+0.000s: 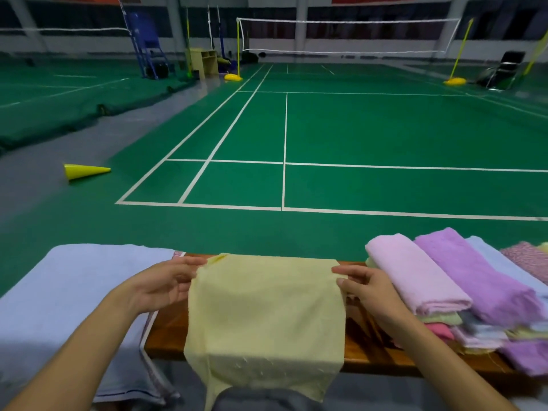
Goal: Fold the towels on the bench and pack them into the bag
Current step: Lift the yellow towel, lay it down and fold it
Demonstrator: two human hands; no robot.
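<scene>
Holding the yellow towel [267,310] by its two top corners, your left hand [160,284] and right hand [367,287] each pinch the cloth with thumb and fingers. It hangs over the wooden bench [367,348] — its bottom edge drops past the front. A light blue towel [74,295] lies spread on your left. A pile of towels [462,292] — pink, purple, blue — sits on your right, cut off at the edge. A yellow cone [86,171] lies on the floor.
</scene>
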